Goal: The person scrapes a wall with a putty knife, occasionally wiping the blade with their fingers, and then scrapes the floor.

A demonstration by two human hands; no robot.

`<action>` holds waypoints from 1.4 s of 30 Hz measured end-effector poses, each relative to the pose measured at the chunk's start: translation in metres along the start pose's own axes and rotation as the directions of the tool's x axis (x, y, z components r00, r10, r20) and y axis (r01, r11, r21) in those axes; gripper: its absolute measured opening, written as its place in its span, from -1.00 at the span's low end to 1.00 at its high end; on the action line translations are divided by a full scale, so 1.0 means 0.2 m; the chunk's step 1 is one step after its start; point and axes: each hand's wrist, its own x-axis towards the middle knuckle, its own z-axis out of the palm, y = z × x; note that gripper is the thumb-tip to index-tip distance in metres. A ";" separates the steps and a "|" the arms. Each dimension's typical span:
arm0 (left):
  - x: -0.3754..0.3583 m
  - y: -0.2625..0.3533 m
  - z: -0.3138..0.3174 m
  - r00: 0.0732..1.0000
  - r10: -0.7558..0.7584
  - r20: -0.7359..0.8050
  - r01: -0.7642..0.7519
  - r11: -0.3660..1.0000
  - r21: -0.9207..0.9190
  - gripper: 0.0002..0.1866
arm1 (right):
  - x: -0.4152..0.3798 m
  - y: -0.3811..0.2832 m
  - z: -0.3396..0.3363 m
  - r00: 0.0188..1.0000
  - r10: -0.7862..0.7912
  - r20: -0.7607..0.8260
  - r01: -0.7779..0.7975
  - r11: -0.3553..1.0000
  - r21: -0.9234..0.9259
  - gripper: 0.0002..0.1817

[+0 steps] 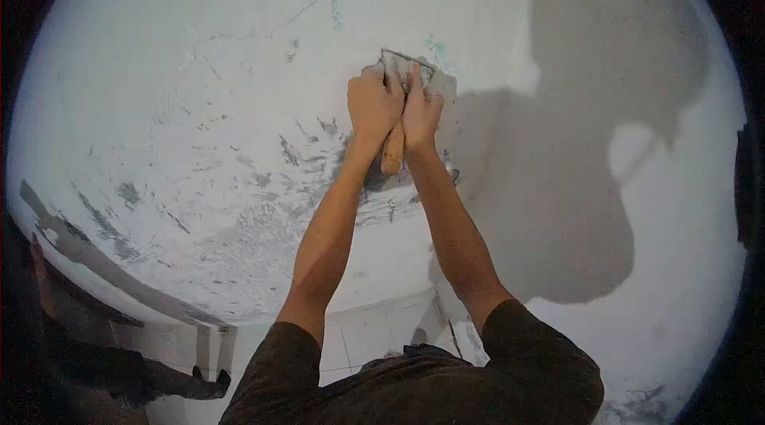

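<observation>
Both my hands are on a scraper (392, 152) with a wooden handle and a flat metal blade, its blade up against the white wall. My left hand (373, 108) is closed on it from the left, its fingers near the blade. From the other side my right hand (422, 110) grips the same tool, fingers pointing up along the blade. The handle's end sticks out below, between my wrists. Grey scrape marks and patches of bared surface (291, 150) spread over the wall (239, 98) left of my hands. My palms and part of the blade are hidden.
A crack (299, 14) runs across the upper wall. My shadow (550, 194) falls on the wall at right. At lower left is another person (119, 369) in dark clothing. Pale floor tiles (355, 341) show below, near the wall's bottom edge.
</observation>
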 end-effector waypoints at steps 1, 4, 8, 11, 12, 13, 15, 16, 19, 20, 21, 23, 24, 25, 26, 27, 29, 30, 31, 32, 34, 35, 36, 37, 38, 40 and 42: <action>0.01 0.01 0.00 1.000 -0.018 0.007 0.018 1.000 -0.001 -0.51 | -0.01 -0.04 0.01 1.000 0.001 -0.014 -0.001 1.000 0.003 -0.45; -0.02 0.01 0.00 1.000 -0.016 -0.023 0.015 1.000 -0.019 -0.50 | 0.00 0.03 -0.02 0.999 -0.031 0.035 0.029 0.998 0.053 -0.44; 0.00 -0.05 0.05 0.988 0.101 -0.119 -0.088 0.990 0.108 -0.50 | 0.04 0.03 -0.02 0.998 -0.056 -0.016 0.056 0.998 -0.021 -0.42; -0.01 0.00 0.04 0.998 -0.003 -0.069 0.004 1.000 0.000 -0.50 | 0.05 0.01 -0.05 0.997 -0.061 0.049 0.064 0.996 -0.067 -0.44; -0.02 0.02 0.02 0.999 -0.041 -0.029 0.041 0.999 -0.011 -0.54 | 0.04 0.02 -0.05 0.997 -0.057 0.059 0.062 0.995 -0.079 -0.45; -0.02 0.02 0.01 0.997 -0.074 0.008 0.075 0.997 -0.019 -0.57 | 0.03 0.01 -0.05 0.996 -0.056 0.070 0.063 0.994 -0.087 -0.46; 0.00 0.01 0.02 0.999 -0.002 -0.038 0.003 1.000 0.008 -0.57 | 0.05 -0.01 -0.05 0.987 -0.143 0.080 0.149 0.986 -0.078 -0.48; 0.01 0.01 0.02 0.999 0.008 -0.051 -0.008 1.000 -0.006 -0.54 | 0.06 -0.02 -0.04 0.987 -0.135 0.089 0.140 0.989 -0.055 -0.48; -0.01 0.02 0.02 0.999 -0.013 -0.043 0.013 1.000 -0.015 -0.53 | 0.07 0.03 -0.05 0.987 -0.121 0.104 0.129 0.989 -0.070 -0.50; -0.02 0.02 0.01 0.999 -0.041 -0.020 0.041 0.999 -0.003 -0.56 | 0.06 0.05 -0.06 0.989 -0.105 0.101 0.112 0.992 -0.059 -0.49; -0.03 0.01 0.01 0.999 -0.044 -0.018 0.044 0.999 -0.002 -0.56 | 0.05 0.04 -0.06 0.991 -0.089 0.099 0.094 0.994 -0.047 -0.49; 0.00 -0.01 0.02 0.999 -0.031 -0.017 0.032 0.999 0.034 -0.55 | 0.06 0.00 -0.05 0.992 -0.057 0.112 0.067 0.993 -0.092 -0.48; 0.00 -0.01 0.03 0.999 -0.032 -0.016 0.032 0.999 0.036 -0.55 | 0.06 -0.04 -0.05 0.993 -0.024 0.119 0.041 0.989 -0.142 -0.48; 0.00 -0.01 0.03 0.995 0.042 -0.089 -0.043 0.999 -0.014 -0.52 | 0.06 -0.06 -0.05 0.992 0.009 0.125 0.015 0.981 -0.193 -0.47; 0.01 0.00 0.04 0.979 0.113 -0.170 -0.125 0.990 -0.060 -0.49 | 0.07 -0.04 -0.04 0.992 0.005 0.127 0.020 0.981 -0.193 -0.47; 0.00 -0.01 0.04 0.980 0.110 -0.169 -0.121 0.991 -0.060 -0.49 | 0.07 0.03 -0.03 0.992 -0.079 0.096 0.090 0.990 -0.109 -0.47; -0.03 -0.03 0.03 0.999 0.006 -0.044 -0.007 1.000 -0.028 -0.50 | 0.07 0.09 -0.03 0.985 -0.162 0.057 0.164 0.986 -0.021 -0.47; -0.02 -0.03 0.02 0.998 0.032 -0.062 -0.033 0.999 -0.015 -0.50 | 0.07 0.08 -0.02 0.984 -0.169 0.063 0.173 0.983 -0.060 -0.47; -0.01 -0.02 0.02 0.997 0.036 -0.064 -0.037 0.999 -0.013 -0.50 | 0.07 0.07 -0.02 0.983 -0.172 0.067 0.178 0.979 -0.099 -0.47; 0.02 -0.02 0.03 0.996 0.039 -0.081 -0.041 0.999 -0.028 -0.50 | 0.07 0.05 -0.02 0.982 -0.174 0.068 0.180 0.979 -0.096 -0.47; 0.05 0.00 0.03 0.995 0.020 -0.102 -0.025 0.998 -0.051 -0.48 | 0.05 -0.08 0.00 0.994 -0.060 0.095 0.071 0.991 -0.111 -0.48; 0.04 -0.01 0.03 0.994 0.017 -0.106 -0.023 0.998 -0.051 -0.48 | 0.05 -0.06 -0.01 0.993 -0.061 0.099 0.072 0.991 -0.114 -0.48; 0.03 -0.02 0.02 0.995 0.028 -0.093 -0.031 0.999 -0.029 -0.48 | 0.05 -0.02 -0.01 0.991 -0.094 0.095 0.102 0.991 -0.084 -0.48; 0.01 -0.04 0.02 0.996 0.037 -0.077 -0.038 0.999 -0.006 -0.48 | 0.05 0.01 -0.01 0.988 -0.123 0.089 0.129 0.990 -0.055 -0.49; -0.02 -0.05 0.03 0.990 0.075 -0.118 -0.073 0.997 0.018 -0.47 | 0.04 0.03 -0.02 0.988 -0.128 0.089 0.133 0.990 -0.053 -0.49; -0.04 -0.03 -0.01 0.995 0.023 -0.096 -0.023 1.000 -0.008 -0.50 | 0.00 0.05 -0.02 0.973 -0.224 0.047 0.227 0.972 -0.065 -0.50; -0.06 0.01 -0.05 0.995 -0.088 -0.043 0.086 0.995 -0.045 -0.54 | 0.01 0.08 -0.01 0.980 -0.177 0.090 0.179 0.984 -0.010 -0.51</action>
